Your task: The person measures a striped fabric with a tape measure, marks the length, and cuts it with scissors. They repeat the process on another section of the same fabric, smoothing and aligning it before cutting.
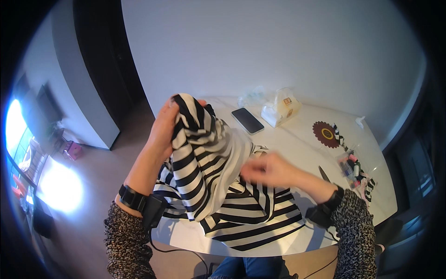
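Observation:
A black-and-white striped cloth (195, 164) lies bunched on the white table before me, its lower part spread near the front edge. My left hand (165, 125) grips its raised upper end, with the fingers partly hidden behind the folds. At the right side of the bunched cloth is my right hand (266, 169), blurred, with its fingers curled; whether it holds a bit of cloth or thread cannot be told.
Behind the cloth, a smartphone (247, 120) lies beside a tissue pack (281, 108). To the right are a brown flower-shaped mat (327, 134), a dark pointed blade (323, 173) and a clear box of thread spools (350, 167) with striped scraps. The table's edge (386, 212) curves round.

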Tool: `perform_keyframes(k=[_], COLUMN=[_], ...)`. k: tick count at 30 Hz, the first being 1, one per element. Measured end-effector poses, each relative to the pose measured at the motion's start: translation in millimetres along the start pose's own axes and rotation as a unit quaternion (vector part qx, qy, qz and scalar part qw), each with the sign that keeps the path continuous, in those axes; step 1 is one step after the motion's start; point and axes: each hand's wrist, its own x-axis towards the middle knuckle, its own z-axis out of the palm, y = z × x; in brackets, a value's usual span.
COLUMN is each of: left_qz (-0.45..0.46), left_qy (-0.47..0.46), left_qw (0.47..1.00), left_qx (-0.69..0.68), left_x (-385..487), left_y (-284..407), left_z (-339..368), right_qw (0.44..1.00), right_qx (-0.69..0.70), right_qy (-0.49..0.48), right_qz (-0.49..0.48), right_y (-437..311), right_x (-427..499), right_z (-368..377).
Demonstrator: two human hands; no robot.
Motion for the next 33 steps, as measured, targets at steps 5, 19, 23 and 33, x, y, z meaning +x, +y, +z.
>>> perform_keyframes(k=[5, 19, 23, 33], left_qz=[-0.016, 0.068, 0.075, 0.125], left_qy=[-0.1, -0.019, -0.056, -0.149], left_qw=[0.99, 0.984, 0.979, 0.956], left_qx=[0.094, 0.162, 0.182, 0.218], left_x=[-5, -2, -2, -17], left_y=[-9, -21, -27, -17], left_z=[32, 33, 53, 64], right_qw=[0.97, 0.928, 0.961, 0.998], right_qx=[0.083, 0.051, 0.043, 0.004], right_qy=[0.17, 0.299, 0.186, 0.025], right_qz=[-0.152, -0.217, -0.199, -0.059], right_y=[-23, -17, 5, 25], right_x=[70, 91, 142, 158], right_z=[-18, 22, 36, 56])
